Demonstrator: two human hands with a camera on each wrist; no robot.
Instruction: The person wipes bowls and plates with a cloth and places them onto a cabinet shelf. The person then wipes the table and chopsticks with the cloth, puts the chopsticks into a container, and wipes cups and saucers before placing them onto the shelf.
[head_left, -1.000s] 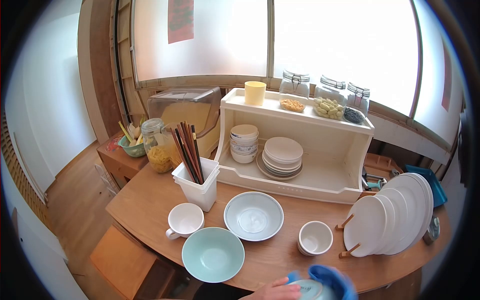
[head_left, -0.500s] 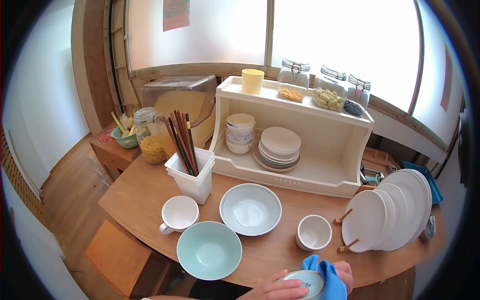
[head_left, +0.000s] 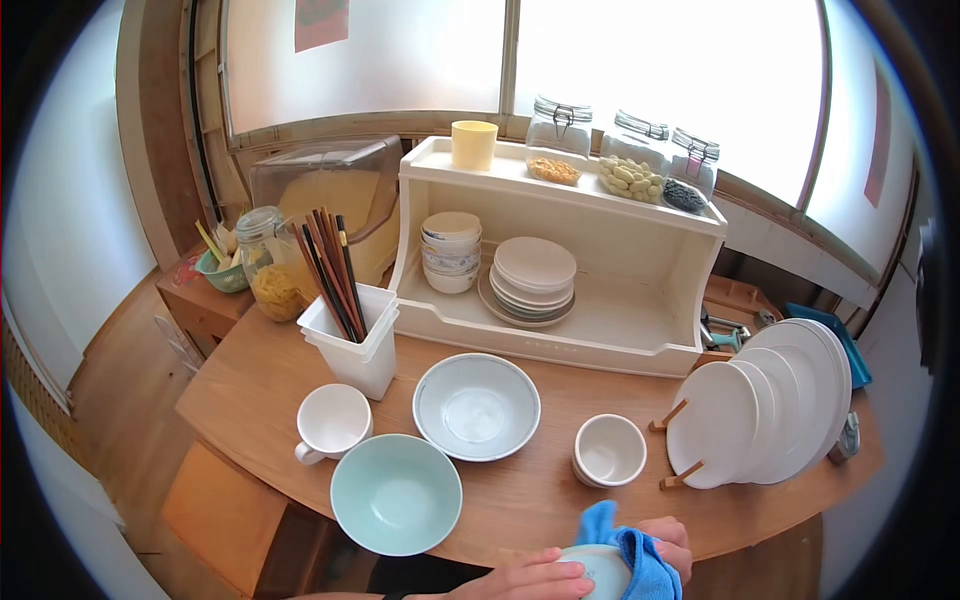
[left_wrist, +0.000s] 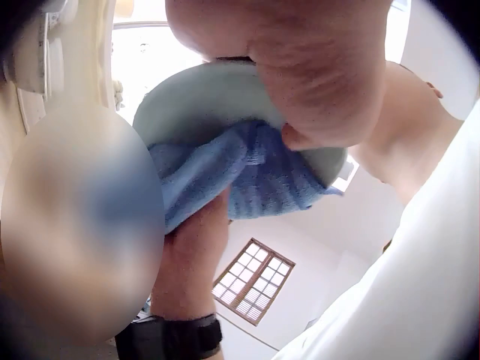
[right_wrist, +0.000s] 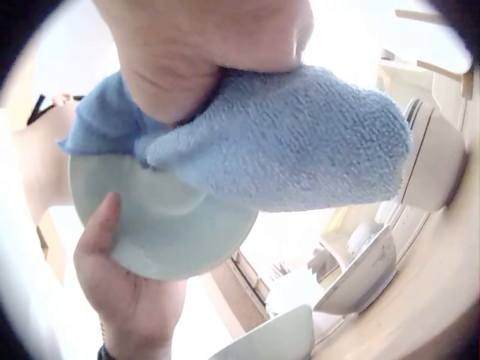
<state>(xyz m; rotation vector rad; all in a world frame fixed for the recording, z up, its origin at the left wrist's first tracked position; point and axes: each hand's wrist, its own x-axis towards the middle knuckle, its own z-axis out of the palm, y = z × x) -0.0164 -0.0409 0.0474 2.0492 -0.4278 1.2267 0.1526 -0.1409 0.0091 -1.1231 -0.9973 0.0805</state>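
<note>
In the head view a pale green dish (head_left: pixel 597 572) is held at the table's near edge, its underside facing up. My left hand (head_left: pixel 520 577) grips it from the left, fingers laid across the underside; the right wrist view shows the thumb (right_wrist: pixel 105 225) on the inner face. A blue towelling cloth (head_left: pixel 648 570) wraps the dish's right rim. My right hand (head_left: pixel 667 545) clutches this cloth and holds it against the dish. In the left wrist view the cloth (left_wrist: pixel 255 172) covers part of the dish (left_wrist: pixel 202 97).
Nearby stand a white cup stack (head_left: pixel 610 452), a mint bowl (head_left: pixel 396 495), a pale blue-rimmed bowl (head_left: pixel 476 407) and a white mug (head_left: pixel 333 420). Upright plates (head_left: pixel 720 425) fill a rack at right. Behind are a chopstick holder (head_left: pixel 352 340) and a cream shelf (head_left: pixel 640 280) with dishes.
My right hand, hidden behind the blurred cloth a second ago, now shows at its right side. The cloth has shifted along the dish's rim. The head view has turned slightly right and down.
</note>
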